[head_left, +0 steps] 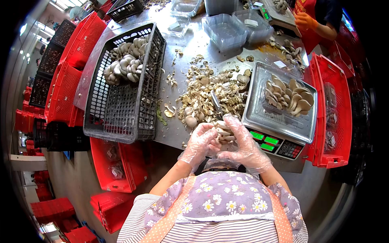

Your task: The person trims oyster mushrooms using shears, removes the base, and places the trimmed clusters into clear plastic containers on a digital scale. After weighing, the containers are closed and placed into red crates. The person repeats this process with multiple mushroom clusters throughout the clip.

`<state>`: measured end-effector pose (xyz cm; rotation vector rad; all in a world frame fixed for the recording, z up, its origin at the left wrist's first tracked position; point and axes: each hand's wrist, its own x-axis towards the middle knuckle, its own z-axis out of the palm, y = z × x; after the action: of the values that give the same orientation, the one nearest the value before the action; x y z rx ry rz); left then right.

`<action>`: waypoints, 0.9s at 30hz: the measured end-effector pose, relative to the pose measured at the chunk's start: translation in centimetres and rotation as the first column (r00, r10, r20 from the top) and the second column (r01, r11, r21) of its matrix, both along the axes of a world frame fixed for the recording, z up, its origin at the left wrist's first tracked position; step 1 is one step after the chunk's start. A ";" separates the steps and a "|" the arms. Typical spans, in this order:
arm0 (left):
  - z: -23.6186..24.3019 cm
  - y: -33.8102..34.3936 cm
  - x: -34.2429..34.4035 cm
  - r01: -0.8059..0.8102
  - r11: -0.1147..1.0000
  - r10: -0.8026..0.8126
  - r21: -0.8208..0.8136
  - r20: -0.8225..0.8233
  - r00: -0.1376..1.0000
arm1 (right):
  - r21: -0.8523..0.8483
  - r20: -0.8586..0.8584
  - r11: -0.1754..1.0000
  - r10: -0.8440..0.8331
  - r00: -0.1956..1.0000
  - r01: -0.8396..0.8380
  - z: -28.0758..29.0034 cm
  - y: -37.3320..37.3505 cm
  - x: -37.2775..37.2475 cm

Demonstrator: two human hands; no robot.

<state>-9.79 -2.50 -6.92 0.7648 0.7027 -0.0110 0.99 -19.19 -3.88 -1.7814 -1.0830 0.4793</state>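
Observation:
Both hands wear clear plastic gloves and meet at the table's near edge. Between them is a small bunch of oyster mushrooms (223, 133), stems showing. My left hand (199, 145) has its fingers closed on the left side of the bunch. My right hand (245, 146) curves round the other side, thumb and fingers against it. Just beyond lies a knife (216, 101) on a heap of mushroom trimmings (210, 91). To the right, a digital scale (279, 145) carries oyster mushrooms (288, 95) in a clear plastic tray on its metal pan (253, 107).
At left, a black crate (153, 93) holds mushroom clusters (127, 60). Stacked clear trays (225, 32) stand at the back. Red crates (330, 113) flank the table on both sides. Across the table, a co-worker's orange-gloved hand (304, 21) is beside another scale (279, 18).

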 end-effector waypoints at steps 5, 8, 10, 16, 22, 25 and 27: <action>1.9 0.4 0.2 0.112 0.984 -0.115 0.142 0.017 0.993 | 0.100 -0.215 0.990 -0.075 0.974 0.098 -1.5 0.3 -0.3; 2.2 0.7 0.5 0.168 0.977 -0.172 0.128 0.014 0.985 | 0.159 -0.313 0.974 -0.104 0.944 0.160 -2.3 0.1 -0.2; 3.0 0.2 1.0 0.186 0.951 -0.201 0.248 0.038 0.979 | 0.134 -0.423 0.976 -0.101 0.901 0.172 -2.0 -0.2 -0.4; 2.5 1.1 1.9 0.345 0.833 -0.376 0.432 -0.014 0.926 | 0.105 -0.104 0.991 -0.067 0.992 0.078 -0.9 -0.5 -0.1; 1.9 0.1 2.0 0.261 0.681 -0.381 0.684 0.026 0.924 | 0.193 0.142 0.971 -0.169 0.975 0.140 -1.6 0.3 -0.3; 1.6 -0.2 1.9 0.196 0.730 -0.333 0.655 0.089 0.939 | 0.232 0.138 0.960 -0.192 0.972 0.156 -1.6 0.4 -0.2; 1.9 -0.4 2.0 0.146 0.798 -0.288 0.584 0.157 0.945 | 0.239 0.121 0.959 -0.188 0.975 0.155 -1.3 0.4 -0.1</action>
<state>-7.81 -2.88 -5.04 1.3996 0.3743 0.0835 0.88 -18.76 -5.14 -1.7054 -1.0246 0.1161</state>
